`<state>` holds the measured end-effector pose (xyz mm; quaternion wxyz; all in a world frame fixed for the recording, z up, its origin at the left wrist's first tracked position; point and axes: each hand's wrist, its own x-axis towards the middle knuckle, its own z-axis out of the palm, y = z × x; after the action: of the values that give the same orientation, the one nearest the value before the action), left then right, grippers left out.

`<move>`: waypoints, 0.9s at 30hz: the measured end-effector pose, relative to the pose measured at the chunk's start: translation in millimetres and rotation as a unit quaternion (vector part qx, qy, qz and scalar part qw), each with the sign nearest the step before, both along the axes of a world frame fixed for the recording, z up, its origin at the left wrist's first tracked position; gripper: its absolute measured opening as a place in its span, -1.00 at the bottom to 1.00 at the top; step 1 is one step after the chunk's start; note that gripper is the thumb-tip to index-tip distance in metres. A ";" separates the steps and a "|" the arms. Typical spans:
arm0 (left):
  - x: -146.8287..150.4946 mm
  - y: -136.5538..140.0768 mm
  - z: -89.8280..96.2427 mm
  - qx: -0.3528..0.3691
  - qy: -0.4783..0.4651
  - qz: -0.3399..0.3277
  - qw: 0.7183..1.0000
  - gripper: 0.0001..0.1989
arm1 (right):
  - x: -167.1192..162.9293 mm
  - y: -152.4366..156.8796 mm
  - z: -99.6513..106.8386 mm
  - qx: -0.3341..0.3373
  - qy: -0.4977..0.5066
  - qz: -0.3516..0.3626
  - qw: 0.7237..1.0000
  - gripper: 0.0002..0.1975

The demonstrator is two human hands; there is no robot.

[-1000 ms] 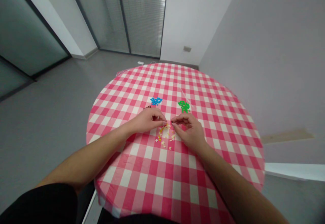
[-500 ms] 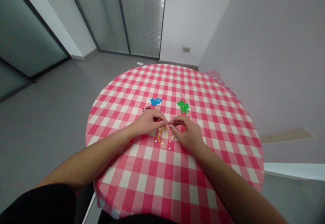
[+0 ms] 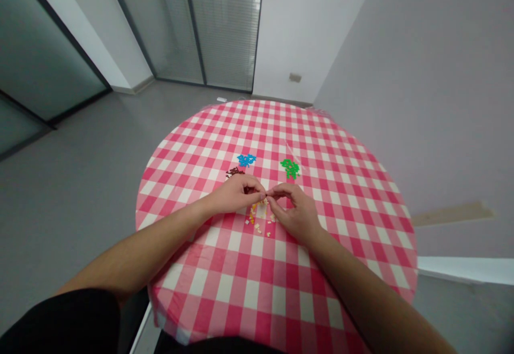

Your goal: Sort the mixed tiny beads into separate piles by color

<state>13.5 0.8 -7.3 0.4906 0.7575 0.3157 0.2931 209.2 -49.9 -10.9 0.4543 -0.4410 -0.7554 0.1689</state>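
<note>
My left hand (image 3: 235, 194) and my right hand (image 3: 294, 210) meet at the middle of the frame, low over the round surface (image 3: 249, 284) with its red-and-white checked cloth. The fingertips of both are pinched together and touch one another at a single spot; something tiny seems caught between them, but it is too small for me to tell what it is or which hand has it.

Right under that meeting point, just below it in the frame, lies the scatter of yellow and cream beads (image 3: 259, 220), loose on the cloth between my two wrists. My right palm sits just to the right of them, my left knuckles just up and to the left.

Further up the frame are three more little heaps: blue beads (image 3: 246, 159) above my left hand, green beads (image 3: 290, 168) above my right hand, and a small cluster of dark brown beads (image 3: 234, 172) just beside my left knuckles. A thin pale thread (image 3: 289, 148) runs up and to the left from the green heap across the cloth.

Both forearms come in from the bottom corners of the frame.
</note>
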 end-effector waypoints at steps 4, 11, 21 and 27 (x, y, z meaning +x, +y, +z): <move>0.2 -0.8 1.1 -0.010 -0.002 0.002 1.000 -0.84 | -0.2 0.0 1.1 -0.005 -0.008 -0.003 1.000 -0.91; 0.1 -0.6 4.5 -0.043 0.021 0.030 0.998 -0.82 | -0.2 1.1 -2.4 0.005 -0.033 -0.001 0.999 -0.93; -22.9 16.7 9.4 -0.026 0.070 0.054 0.996 -0.87 | -0.1 0.4 -0.7 -0.032 -0.011 0.008 0.999 -0.91; -62.6 38.4 13.1 -0.051 0.103 0.164 0.980 -0.87 | 2.1 0.1 0.9 -0.043 0.012 0.002 0.999 -0.90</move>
<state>-49.0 39.2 5.7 0.4388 0.6953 0.4994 0.2731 211.3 -49.8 -10.1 0.4436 -0.4571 -0.7425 0.2074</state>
